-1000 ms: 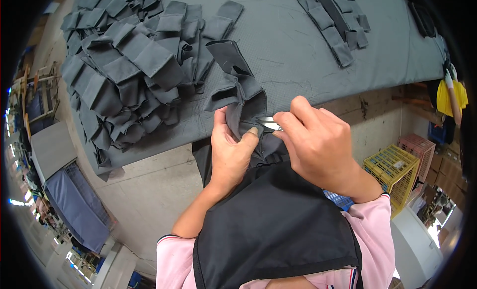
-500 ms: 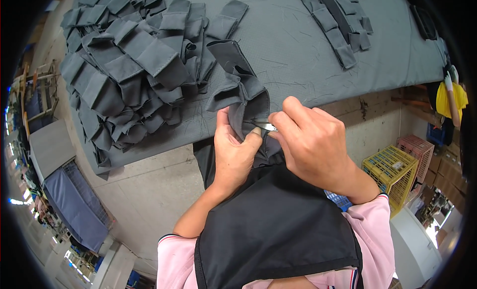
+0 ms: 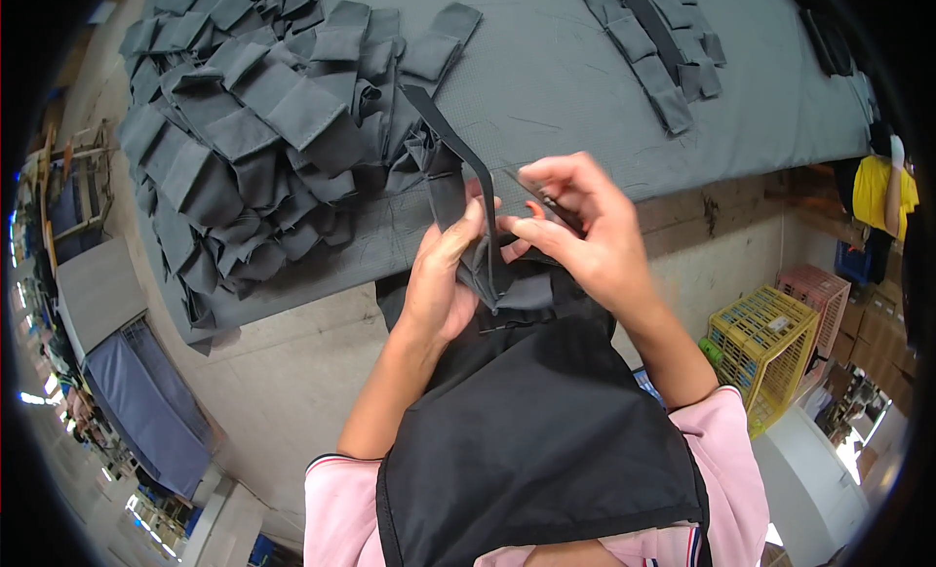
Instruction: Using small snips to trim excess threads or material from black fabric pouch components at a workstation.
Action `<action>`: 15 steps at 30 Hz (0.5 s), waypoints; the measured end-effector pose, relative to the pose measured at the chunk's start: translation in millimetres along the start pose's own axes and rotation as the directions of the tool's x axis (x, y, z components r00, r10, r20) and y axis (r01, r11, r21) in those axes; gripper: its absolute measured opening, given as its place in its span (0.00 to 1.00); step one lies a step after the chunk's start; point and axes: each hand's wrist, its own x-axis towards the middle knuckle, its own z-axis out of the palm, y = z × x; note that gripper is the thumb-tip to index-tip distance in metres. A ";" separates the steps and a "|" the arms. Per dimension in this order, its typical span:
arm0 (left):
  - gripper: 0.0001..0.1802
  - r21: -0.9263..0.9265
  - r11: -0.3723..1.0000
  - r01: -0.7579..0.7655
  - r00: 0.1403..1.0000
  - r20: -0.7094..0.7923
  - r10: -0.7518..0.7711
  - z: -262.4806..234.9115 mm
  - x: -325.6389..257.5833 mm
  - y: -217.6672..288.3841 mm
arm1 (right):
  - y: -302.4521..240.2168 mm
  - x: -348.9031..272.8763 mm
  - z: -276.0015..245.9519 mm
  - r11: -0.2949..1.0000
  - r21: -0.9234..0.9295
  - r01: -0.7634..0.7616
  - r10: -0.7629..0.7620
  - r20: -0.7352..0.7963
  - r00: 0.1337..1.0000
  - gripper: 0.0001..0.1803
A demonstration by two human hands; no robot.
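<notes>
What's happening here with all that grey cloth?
A person is holding a folded dark grey cloth strip in the left hand, just in front of the table. The right hand holds a slim dark tool close by. A big pile of similar strips lies at the table's left, and a smaller bunch lies farther right.

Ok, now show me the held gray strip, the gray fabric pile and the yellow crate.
Held gray strip (image 3: 447,198), head view: a flat stretch of cloth.
Gray fabric pile (image 3: 246,135), head view: a piece near its middle.
Yellow crate (image 3: 768,318), head view: its latticed wall.
</notes>
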 end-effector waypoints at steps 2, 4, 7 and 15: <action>0.23 0.047 0.997 -0.056 0.998 -0.013 0.057 10.8 -5.1 1.2 | 2.8 -12.9 8.1 0.995 0.063 -0.078 0.073 0.078 0.994 0.12; 0.25 0.090 0.990 -0.110 0.994 0.018 0.109 10.4 -6.8 2.2 | 4.6 -20.2 13.9 1.000 0.015 -0.006 0.005 0.055 0.998 0.12; 0.29 0.220 0.963 -0.156 0.988 0.047 0.149 10.6 -1.7 3.4 | 11.5 -30.1 14.7 0.999 0.002 -0.038 0.037 0.045 0.998 0.13; 0.28 0.048 0.984 -0.172 0.970 0.184 0.161 8.5 3.2 13.2 | 1.8 -50.8 -11.3 0.792 -0.534 0.296 -0.306 0.072 0.949 0.14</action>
